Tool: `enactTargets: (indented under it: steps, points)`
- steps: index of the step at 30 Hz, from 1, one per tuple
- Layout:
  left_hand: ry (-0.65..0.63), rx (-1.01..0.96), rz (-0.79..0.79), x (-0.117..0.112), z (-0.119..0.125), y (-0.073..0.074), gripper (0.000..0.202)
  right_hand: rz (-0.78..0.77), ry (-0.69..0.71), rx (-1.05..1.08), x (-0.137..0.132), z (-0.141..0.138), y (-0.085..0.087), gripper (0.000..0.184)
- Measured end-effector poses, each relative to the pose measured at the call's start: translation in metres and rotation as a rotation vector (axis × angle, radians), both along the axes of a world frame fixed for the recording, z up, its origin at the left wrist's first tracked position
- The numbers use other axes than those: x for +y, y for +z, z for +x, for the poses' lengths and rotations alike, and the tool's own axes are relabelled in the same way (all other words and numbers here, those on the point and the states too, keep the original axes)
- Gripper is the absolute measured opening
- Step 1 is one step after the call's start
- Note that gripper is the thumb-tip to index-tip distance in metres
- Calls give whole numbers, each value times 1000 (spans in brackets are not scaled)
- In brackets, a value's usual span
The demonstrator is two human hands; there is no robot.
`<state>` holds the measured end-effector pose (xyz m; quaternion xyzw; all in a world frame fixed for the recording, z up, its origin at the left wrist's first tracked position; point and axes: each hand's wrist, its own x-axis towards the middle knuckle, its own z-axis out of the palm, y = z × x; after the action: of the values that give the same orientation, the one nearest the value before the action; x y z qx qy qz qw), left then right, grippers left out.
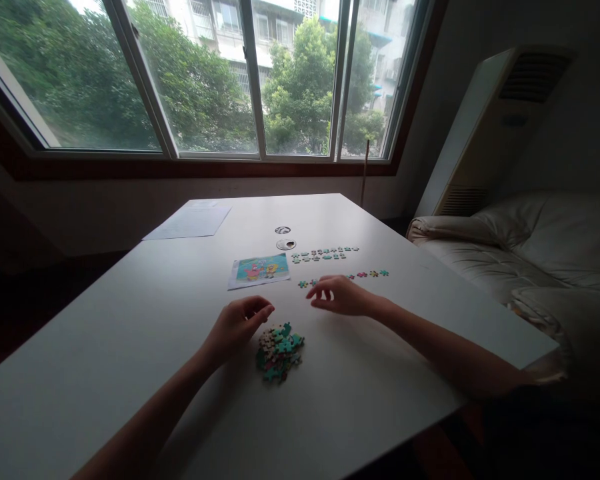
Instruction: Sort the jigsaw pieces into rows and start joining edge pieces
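A loose pile of jigsaw puzzle pieces (280,352), mostly green with some pinkish and beige ones, lies on the white table (190,400). Just above and left of the pile hovers my left hand (240,322), its fingers curled in and the thumb against them; anything they hold is hidden. My right hand (337,295) is over the nearest row of puzzle pieces (374,273) and covers part of it. Its fingers are bent but apart, with nothing visible between them. Left of that row lies a printed picture (261,269) of colourful cartoon figures on blue.
Two further rows of puzzle pieces (325,254) lie beyond my right hand. Two small round items (286,245) sit behind the picture. Paper sheets (189,221) rest at the table's far left corner. A pale sofa (480,247) stands right of the table, below a window wall.
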<state>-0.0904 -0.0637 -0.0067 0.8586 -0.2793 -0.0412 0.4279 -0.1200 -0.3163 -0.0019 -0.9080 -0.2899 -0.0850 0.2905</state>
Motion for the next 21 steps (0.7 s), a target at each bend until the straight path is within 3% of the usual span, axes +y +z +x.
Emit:
enactTargets:
  steps: [2,4,11,21]
  points:
    - [-12,-64,51,0,-2,-1,27,6,130,47,15,-17,-4,24]
    - [-16,-118,97,-1,-4,-1,27,5,175,59,23,-27,-8,27]
    - [-50,-179,151,-5,-9,-3,27,6,161,7,28,-31,-21,27]
    - [-74,-185,164,-8,-15,2,27,34,163,32,23,-31,-20,26]
